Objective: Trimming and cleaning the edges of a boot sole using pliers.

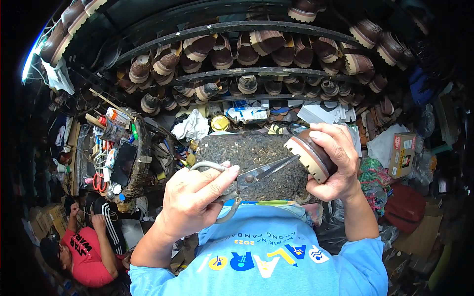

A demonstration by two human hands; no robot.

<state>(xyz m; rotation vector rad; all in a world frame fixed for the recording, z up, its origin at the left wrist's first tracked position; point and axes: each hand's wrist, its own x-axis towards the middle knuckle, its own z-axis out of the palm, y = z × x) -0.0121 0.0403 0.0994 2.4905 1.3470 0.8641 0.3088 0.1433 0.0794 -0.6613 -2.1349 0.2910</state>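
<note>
My left hand (190,200) is closed round the grey handles of a large pair of scissors (269,168). Their blades point to the right, slightly parted near the pivot, and the tips reach the cream sole edge of a brown shoe (321,155). That shoe is tilted in my right hand (340,155), with the fingers over its upper and the thumb underneath. Its sole edge is notched and faces the scissors. Much of the upper is hidden by my fingers. Both hands are above a dark, rough-topped work block (227,148).
Brown shoes with cream soles fill the racks (197,37) at the back. To the left, a cluttered stand bears a phone (124,163) and red-handled scissors (100,182). A yellow can (220,123) and white cloth (191,126) sit behind the block. A person in red (91,256) works at lower left.
</note>
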